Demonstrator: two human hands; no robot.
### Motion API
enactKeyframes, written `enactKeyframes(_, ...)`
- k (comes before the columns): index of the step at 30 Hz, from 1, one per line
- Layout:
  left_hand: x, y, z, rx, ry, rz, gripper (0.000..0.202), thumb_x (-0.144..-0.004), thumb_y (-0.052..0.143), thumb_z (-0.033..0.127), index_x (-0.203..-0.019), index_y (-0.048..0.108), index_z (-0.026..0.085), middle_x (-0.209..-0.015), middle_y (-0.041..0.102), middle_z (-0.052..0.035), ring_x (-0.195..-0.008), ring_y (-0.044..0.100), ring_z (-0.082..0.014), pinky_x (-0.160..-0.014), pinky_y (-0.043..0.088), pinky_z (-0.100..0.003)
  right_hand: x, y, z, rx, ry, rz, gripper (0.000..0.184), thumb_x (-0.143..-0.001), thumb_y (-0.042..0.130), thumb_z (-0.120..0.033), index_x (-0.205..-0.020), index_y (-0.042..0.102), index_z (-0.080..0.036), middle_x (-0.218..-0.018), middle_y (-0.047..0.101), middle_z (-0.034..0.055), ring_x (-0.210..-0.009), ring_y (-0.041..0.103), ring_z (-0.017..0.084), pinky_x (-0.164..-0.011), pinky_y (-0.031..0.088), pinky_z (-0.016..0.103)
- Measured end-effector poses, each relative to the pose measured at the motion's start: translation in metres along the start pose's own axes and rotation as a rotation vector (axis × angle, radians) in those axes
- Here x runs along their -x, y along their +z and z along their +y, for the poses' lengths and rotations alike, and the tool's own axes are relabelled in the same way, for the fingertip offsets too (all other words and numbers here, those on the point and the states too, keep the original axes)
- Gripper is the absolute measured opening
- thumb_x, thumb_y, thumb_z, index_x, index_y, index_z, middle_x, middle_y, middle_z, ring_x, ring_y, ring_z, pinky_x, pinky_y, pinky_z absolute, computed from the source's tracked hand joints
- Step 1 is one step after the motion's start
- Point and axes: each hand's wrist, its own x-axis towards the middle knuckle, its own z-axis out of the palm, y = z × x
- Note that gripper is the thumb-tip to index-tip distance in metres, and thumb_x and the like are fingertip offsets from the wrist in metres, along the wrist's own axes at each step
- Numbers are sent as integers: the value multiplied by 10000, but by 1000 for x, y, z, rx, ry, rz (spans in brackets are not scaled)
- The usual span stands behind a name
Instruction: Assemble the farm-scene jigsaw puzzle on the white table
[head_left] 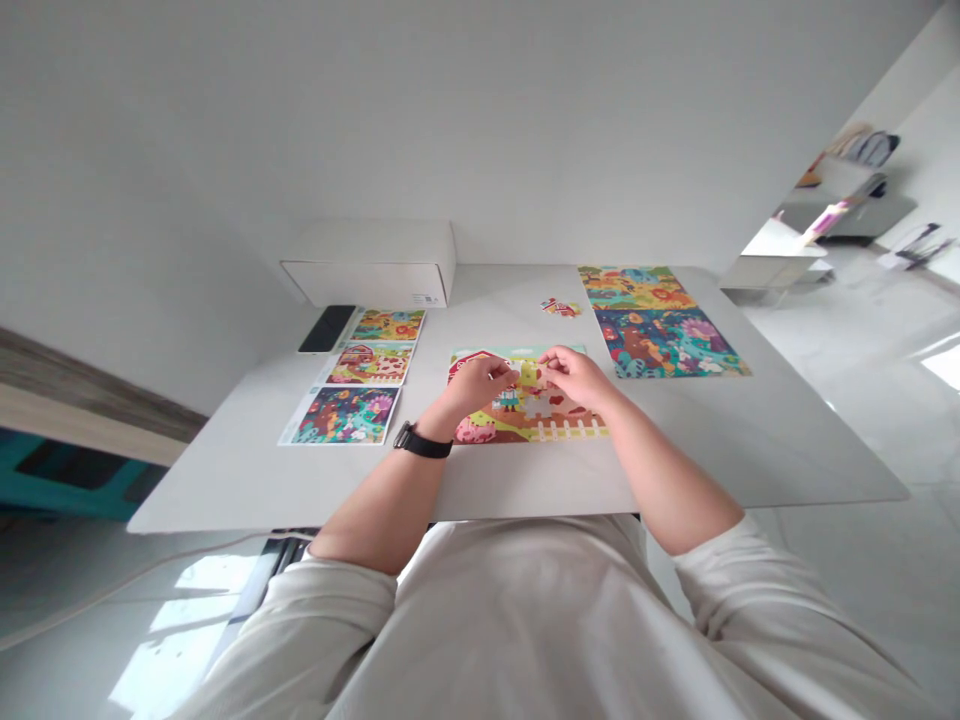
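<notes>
A farm-scene jigsaw puzzle (495, 432) lies on the table in front of me, with a red barn, a pink animal and a white fence. A pale, piece-shaped gap shows near its middle. Over its upper left part is my left hand (480, 385), thumb and fingers pinched; what is between them is too small to make out. My right hand (576, 376) is over the upper right part, its thumb and forefinger closed at a small spotted puzzle piece. The fingertips of both hands are close together but apart. A black watch (424, 442) is on my left wrist.
Loose puzzle pieces (560, 308) lie in a small heap behind the puzzle. Two colourful assembled pictures (660, 325) lie at the right. Three picture cards (349, 415) form a column at the left, beside a black phone (327, 329). A white box (367, 280) stands against the wall.
</notes>
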Motion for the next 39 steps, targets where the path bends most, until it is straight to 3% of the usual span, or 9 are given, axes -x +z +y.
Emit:
enactKeyframes(8,4,0,2,-1,38,-27,353,-901,618,449,-672,590,181,-645,577,16,-625,491,-124,-591,326,-269,4,-2,-5,44,-34,48,206,-931,662,-385,-1075,683,-239,-868,713,0,-786,676,171,-737,504,280)
enactKeyframes(12,4,4,1,-5,13,-74,344,-897,614,464,-694,620,186,-658,608,6,-622,506,-132,-582,330,-272,7,-6,-9,120,-20,50,193,-903,706,-348,-1055,703,-229,-881,738,4,-791,681,171,-737,497,272)
enactKeyframes(17,5,5,0,-83,55,-152,318,-912,564,436,-750,681,189,-682,638,-4,-654,533,-147,-593,326,-271,11,-11,-10,126,115,-96,190,-951,706,-396,-1042,685,-230,-845,768,9,-700,694,162,-669,505,258)
enactKeyframes(24,8,0,3,-236,16,-80,427,-955,564,499,-648,580,202,-610,552,-13,-611,459,-161,-582,270,-312,11,-8,-12,270,215,-176,144,-959,734,-340,-1003,709,-205,-879,791,24,-682,680,133,-634,466,229)
enactKeyframes(33,8,6,-2,-411,-45,-157,373,-959,536,463,-739,682,199,-723,695,-59,-660,546,-189,-603,296,-320,11,2,-25,372,292,-148,83,-931,740,-274,-960,748,-196,-919,806,33,-724,684,142,-639,437,245)
enactKeyframes(39,8,10,-4,-472,-45,-205,329,-958,551,427,-799,721,195,-794,741,-69,-700,599,-194,-622,340,-313,9,8,-13,430,249,-124,88,-891,759,-291,-941,775,-220,-890,806,15,-753,689,159,-634,420,259)
